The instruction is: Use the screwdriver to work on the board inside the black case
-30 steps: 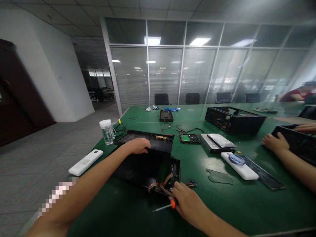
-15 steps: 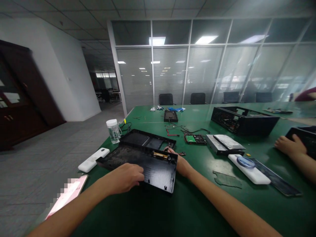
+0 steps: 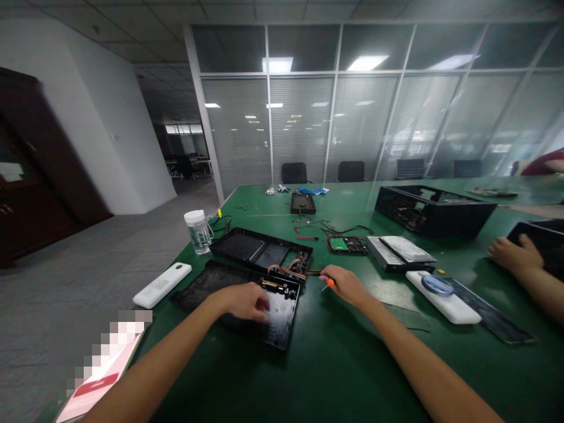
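A black casing panel [image 3: 282,320] lies on the table before me, a brass-coloured strip along its far edge. Over it is my left hand [image 3: 244,302], fingers loosely bent and apart, fingertips at its surface. My right hand [image 3: 348,286] is closed around a small screwdriver [image 3: 330,283] with an orange handle, its thin tip pointing down-left. A bundle of wires [image 3: 288,271] stretches from the matching open black casing [image 3: 264,249] up to my right fingers; whether they grip its end I cannot tell.
A water bottle [image 3: 198,233], a white slab-like device [image 3: 163,285] and a pink-screened phone [image 3: 103,382] stand left. Right are a hard drive [image 3: 347,245], a flat drive unit [image 3: 399,255], another white device [image 3: 443,299], a large black case [image 3: 434,211] and another person's hand [image 3: 515,255].
The black panel has tipped down flatter and shifted slightly left under my left hand. My right hand has come out from behind it to the right, bringing the wires and orange-handled screwdriver into view.
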Tool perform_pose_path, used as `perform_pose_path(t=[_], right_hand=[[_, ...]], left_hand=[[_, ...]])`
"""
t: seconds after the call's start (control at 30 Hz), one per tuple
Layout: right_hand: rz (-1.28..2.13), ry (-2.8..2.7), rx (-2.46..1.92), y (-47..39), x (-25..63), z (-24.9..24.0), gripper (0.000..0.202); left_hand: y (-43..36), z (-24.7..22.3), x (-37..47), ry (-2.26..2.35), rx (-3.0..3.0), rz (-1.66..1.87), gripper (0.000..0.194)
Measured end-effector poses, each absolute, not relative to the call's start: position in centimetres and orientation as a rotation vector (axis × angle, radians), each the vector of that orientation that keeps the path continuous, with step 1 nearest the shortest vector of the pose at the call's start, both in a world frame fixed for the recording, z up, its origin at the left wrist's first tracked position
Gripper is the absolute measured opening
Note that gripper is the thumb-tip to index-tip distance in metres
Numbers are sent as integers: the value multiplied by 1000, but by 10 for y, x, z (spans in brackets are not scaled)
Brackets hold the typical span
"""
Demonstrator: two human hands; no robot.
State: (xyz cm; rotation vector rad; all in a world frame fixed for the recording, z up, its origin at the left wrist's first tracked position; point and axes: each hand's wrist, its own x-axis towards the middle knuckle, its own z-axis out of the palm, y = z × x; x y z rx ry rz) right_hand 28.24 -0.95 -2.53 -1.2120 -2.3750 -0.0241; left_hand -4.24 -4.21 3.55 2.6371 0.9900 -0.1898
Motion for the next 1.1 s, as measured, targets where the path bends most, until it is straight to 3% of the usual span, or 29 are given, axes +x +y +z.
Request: perform_pose_path(t=[0.1, 0.43, 0.97, 1.1], right_hand=[[35, -2388, -1156, -14, 275, -26, 33], [52, -2366, -1132, -12, 271, -34, 34], [41, -2378, -1119, -16, 268, -30, 32], [14, -2395, -1127, -19, 266, -26, 32]], left_hand=[[-20, 25, -10, 874, 2913, 127, 17], [1, -20, 4, 661, 3325, 275, 17], [-11, -22, 11, 945, 3091, 358, 13], [-7, -28, 11, 956, 2976, 516, 19]])
